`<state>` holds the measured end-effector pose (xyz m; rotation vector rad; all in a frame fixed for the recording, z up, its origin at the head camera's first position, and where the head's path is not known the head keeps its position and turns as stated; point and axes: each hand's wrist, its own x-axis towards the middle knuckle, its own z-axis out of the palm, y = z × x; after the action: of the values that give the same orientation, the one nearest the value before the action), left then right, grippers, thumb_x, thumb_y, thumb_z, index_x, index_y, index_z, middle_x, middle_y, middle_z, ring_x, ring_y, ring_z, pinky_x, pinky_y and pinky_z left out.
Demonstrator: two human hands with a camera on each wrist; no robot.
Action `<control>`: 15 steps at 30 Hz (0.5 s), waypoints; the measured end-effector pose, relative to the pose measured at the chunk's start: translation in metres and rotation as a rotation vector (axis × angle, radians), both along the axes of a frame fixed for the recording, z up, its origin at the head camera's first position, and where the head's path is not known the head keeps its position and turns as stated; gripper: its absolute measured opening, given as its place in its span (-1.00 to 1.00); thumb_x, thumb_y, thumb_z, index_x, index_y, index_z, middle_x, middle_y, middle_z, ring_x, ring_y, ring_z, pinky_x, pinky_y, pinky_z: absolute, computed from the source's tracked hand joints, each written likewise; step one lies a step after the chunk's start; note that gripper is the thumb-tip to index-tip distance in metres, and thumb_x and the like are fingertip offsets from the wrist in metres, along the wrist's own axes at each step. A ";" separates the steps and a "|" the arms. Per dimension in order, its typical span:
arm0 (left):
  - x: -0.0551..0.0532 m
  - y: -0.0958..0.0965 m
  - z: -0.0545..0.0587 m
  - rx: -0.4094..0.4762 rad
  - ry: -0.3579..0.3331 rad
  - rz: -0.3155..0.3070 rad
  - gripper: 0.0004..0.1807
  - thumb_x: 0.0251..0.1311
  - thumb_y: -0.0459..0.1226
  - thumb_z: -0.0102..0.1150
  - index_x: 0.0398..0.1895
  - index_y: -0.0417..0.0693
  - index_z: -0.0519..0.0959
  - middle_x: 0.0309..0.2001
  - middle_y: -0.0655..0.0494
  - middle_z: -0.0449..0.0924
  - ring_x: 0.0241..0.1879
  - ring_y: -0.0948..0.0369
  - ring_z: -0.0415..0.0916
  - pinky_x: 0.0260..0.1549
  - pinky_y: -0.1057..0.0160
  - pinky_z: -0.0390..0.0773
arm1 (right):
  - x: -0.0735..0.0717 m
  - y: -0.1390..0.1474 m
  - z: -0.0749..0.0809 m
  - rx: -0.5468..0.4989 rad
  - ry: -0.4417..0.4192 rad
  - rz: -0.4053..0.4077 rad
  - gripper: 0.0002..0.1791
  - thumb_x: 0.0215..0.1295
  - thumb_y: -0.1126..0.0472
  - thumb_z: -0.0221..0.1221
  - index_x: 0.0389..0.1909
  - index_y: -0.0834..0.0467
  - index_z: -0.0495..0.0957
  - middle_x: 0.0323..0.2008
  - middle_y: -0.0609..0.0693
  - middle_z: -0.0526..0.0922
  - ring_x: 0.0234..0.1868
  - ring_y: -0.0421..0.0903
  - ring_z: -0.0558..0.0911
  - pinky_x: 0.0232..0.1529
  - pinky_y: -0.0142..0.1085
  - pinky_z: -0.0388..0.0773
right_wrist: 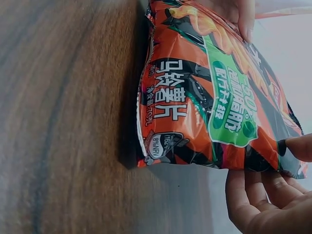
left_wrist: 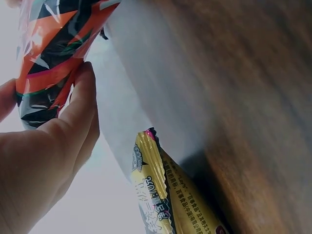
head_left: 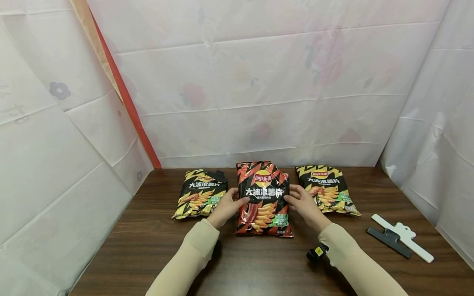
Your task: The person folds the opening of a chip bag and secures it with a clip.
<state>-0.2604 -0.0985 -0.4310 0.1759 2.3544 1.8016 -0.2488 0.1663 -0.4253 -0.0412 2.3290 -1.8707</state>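
Observation:
A red and black bag of potato chips (head_left: 263, 197) is between both hands in the middle of the table. My left hand (head_left: 227, 206) grips its left edge, thumb on the front. On the opposite edge, my right hand (head_left: 306, 207) holds the bag with the thumb in front and the fingers behind, as the right wrist view shows. One top corner of the red bag looks slanted. To the left lies a yellow and black chip bag (head_left: 200, 195) with a dark object (head_left: 218, 176) at its top right corner. Another yellow and black chip bag (head_left: 327, 193) lies at the right.
A white bag clip (head_left: 405, 235) and a black bag clip (head_left: 388, 241) lie together on the wooden table (head_left: 259, 267) at the right. A pale patterned sheet (head_left: 259, 82) hangs behind the table and along both sides.

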 end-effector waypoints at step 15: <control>0.013 -0.006 0.001 0.050 -0.008 -0.102 -0.34 0.30 -0.17 0.24 0.36 -0.27 0.26 0.27 -0.26 0.46 0.22 -0.05 0.48 0.13 -0.02 0.52 | 0.017 0.002 0.000 -0.007 0.023 -0.009 -0.41 0.47 0.20 0.08 0.43 0.26 0.16 0.34 0.35 0.35 0.25 0.17 0.48 0.14 -0.03 0.55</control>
<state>-0.2473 -0.1043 -0.4295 0.2887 2.2531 1.8107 -0.2316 0.1681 -0.4256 -0.0532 2.3415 -1.8918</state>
